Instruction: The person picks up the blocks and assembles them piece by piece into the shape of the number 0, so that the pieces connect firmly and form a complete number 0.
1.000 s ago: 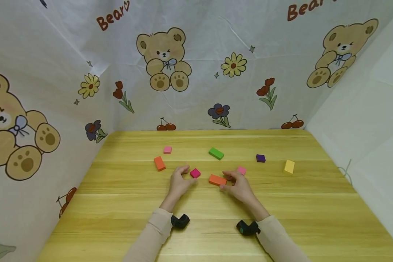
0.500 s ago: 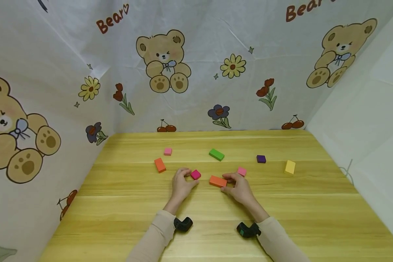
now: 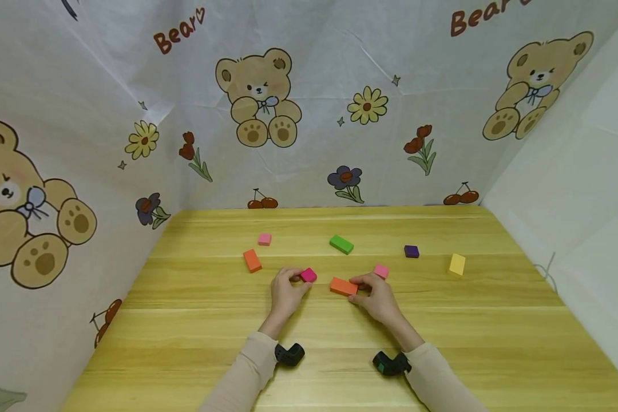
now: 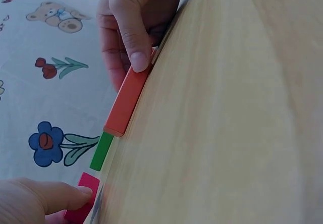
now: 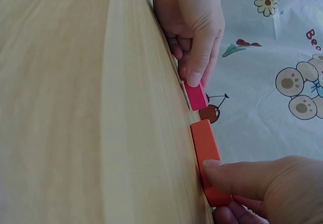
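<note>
Left hand [image 3: 285,294] pinching a magenta block [image 3: 309,275], right hand [image 3: 380,297] pinching an orange block [image 3: 343,286] by its right end — both blocks on the wooden table [image 3: 324,377], apart, a pink block [image 3: 381,270] behind, seemingly untouched

My head cam looks forward and down from up high, far enough back to fit most of the tabletop [image 3: 329,372] plus the bear-print cloth [image 3: 314,137] behind it. The wrist cams sit way closer, low over the wood and tipped sideways, each facing past its own thumb toward my other hand. All three views share my left hand [image 3: 286,294], right hand [image 3: 379,300], the magenta block [image 3: 308,275] and the orange block [image 3: 343,286] between them.
</note>
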